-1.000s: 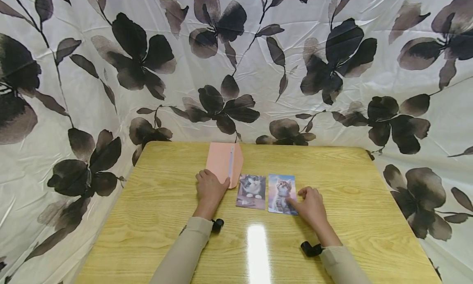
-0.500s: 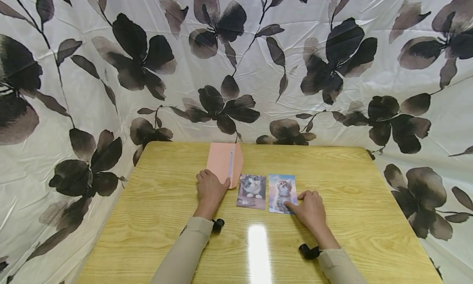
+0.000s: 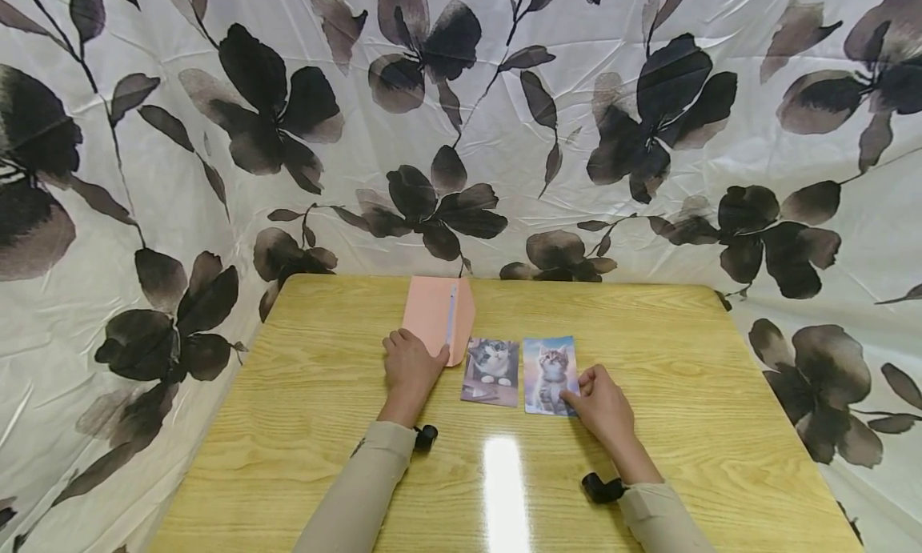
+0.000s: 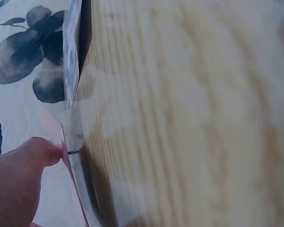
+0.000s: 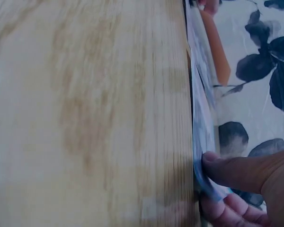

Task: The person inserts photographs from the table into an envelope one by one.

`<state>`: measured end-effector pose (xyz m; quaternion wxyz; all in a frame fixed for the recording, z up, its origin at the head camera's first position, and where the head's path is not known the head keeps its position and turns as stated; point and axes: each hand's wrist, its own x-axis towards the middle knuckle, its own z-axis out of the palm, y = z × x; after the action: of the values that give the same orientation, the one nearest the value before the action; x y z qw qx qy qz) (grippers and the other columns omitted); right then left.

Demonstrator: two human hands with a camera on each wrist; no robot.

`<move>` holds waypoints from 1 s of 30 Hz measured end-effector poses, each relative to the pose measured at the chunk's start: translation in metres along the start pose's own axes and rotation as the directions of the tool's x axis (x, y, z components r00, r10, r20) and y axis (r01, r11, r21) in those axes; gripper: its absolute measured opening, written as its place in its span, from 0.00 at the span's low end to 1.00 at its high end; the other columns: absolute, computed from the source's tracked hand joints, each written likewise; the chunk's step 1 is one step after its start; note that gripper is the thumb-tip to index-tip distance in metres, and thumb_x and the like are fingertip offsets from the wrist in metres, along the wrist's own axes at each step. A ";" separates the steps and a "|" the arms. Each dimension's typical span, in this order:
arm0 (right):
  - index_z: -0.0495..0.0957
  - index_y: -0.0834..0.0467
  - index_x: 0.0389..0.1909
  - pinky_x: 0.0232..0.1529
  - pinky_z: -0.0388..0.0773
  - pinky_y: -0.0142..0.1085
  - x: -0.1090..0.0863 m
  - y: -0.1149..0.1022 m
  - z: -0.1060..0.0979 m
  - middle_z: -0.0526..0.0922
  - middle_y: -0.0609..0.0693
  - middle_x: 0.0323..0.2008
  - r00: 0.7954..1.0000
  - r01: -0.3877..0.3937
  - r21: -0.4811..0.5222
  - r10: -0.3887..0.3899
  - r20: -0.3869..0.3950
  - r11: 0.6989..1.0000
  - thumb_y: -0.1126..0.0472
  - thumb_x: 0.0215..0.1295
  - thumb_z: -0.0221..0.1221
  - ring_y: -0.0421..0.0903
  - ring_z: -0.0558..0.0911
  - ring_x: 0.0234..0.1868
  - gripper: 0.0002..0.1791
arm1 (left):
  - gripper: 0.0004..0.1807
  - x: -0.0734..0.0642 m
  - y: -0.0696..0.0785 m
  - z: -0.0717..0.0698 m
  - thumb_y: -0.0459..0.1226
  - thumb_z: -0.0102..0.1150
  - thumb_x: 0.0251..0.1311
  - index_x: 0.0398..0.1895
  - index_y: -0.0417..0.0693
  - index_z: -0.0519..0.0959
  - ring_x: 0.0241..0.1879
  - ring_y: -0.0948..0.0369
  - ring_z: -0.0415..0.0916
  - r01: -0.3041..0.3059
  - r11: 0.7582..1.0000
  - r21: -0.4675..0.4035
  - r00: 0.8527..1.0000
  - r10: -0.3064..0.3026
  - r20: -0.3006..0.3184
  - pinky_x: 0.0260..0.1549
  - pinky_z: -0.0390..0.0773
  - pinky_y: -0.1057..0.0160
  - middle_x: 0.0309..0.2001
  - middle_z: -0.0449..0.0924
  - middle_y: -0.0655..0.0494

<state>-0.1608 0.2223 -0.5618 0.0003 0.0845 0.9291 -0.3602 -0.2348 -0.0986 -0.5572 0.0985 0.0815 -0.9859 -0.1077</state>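
Observation:
On the wooden table [image 3: 302, 449], my left hand [image 3: 410, 370] rests over the near end of a pink envelope [image 3: 428, 305], which has a bluish strip beside its flap. The thumb presses the envelope in the left wrist view. My right hand [image 3: 603, 401] pinches the lower right edge of a kitten picture card [image 3: 549, 369]. In the right wrist view the thumb lies on the card's face, with fingers under its edge, which is slightly raised. Between the envelope and the kitten card lies a second picture card [image 3: 490, 370], showing a grey and white cat.
A white cloth [image 3: 547, 153] with dark flowers hangs behind and beside the table. Bright glare [image 3: 504, 489] falls on the table front. A small black camera [image 3: 602, 489] sits on the right wrist and another camera [image 3: 426, 438] on the left.
The right fingers have closed on the edge of the kitten card, and that edge has risen slightly. The left hand, the envelope and the cat card stay where they were.

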 end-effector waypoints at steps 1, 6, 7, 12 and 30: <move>0.74 0.59 0.45 0.32 0.71 0.41 0.001 0.002 0.000 0.78 0.50 0.30 1.000 0.005 0.028 -0.005 0.006 1.000 0.54 0.66 0.75 0.47 0.76 0.28 0.20 | 0.52 0.000 0.000 0.000 0.60 0.68 0.64 0.62 0.15 0.69 0.52 0.39 0.72 0.000 1.000 -0.009 1.000 0.000 0.001 0.46 0.79 0.49 0.52 0.75 0.27; 0.79 0.64 0.55 0.31 0.72 0.39 0.004 0.007 -0.003 0.80 0.51 0.28 0.998 -0.003 0.169 -0.008 0.061 0.986 0.60 0.67 0.73 0.46 0.75 0.25 0.21 | 0.51 0.000 -0.001 0.003 0.60 0.68 0.65 0.62 0.15 0.69 0.52 0.39 0.72 -0.003 1.000 -0.020 1.000 0.003 -0.006 0.44 0.80 0.49 0.52 0.75 0.27; 0.79 0.64 0.58 0.30 0.72 0.38 0.005 0.008 -0.004 0.81 0.51 0.27 0.997 -0.007 0.194 -0.008 0.073 0.981 0.61 0.68 0.73 0.45 0.75 0.24 0.22 | 0.50 0.000 -0.001 0.003 0.60 0.68 0.65 0.62 0.16 0.69 0.52 0.39 0.72 -0.005 1.000 -0.013 1.000 0.005 -0.007 0.44 0.80 0.49 0.52 0.75 0.27; 0.81 0.62 0.63 0.26 0.69 0.37 0.009 0.013 -0.010 0.83 0.51 0.24 0.994 -0.011 0.302 -0.021 0.103 0.953 0.60 0.69 0.73 0.42 0.69 0.19 0.25 | 0.50 0.000 -0.001 0.003 0.60 0.68 0.64 0.60 0.16 0.70 0.50 0.40 0.72 -0.010 1.000 0.007 1.000 0.010 -0.028 0.43 0.79 0.50 0.50 0.75 0.28; 0.81 0.59 0.68 0.31 0.73 0.33 0.035 -0.042 0.012 0.86 0.54 0.25 0.990 0.142 0.553 -0.107 -0.096 0.821 0.61 0.69 0.73 0.56 0.79 0.24 0.27 | 0.53 0.002 -0.002 0.001 0.62 0.64 0.67 0.67 0.16 0.67 0.57 0.39 0.72 -0.003 1.000 0.002 0.999 0.003 0.046 0.51 0.81 0.49 0.57 0.74 0.26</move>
<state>-0.2028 0.1895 -0.5446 -0.0760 0.0309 0.7865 -0.6121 -0.2364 -0.1009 -0.5582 0.0758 0.0777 -0.9881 -0.1085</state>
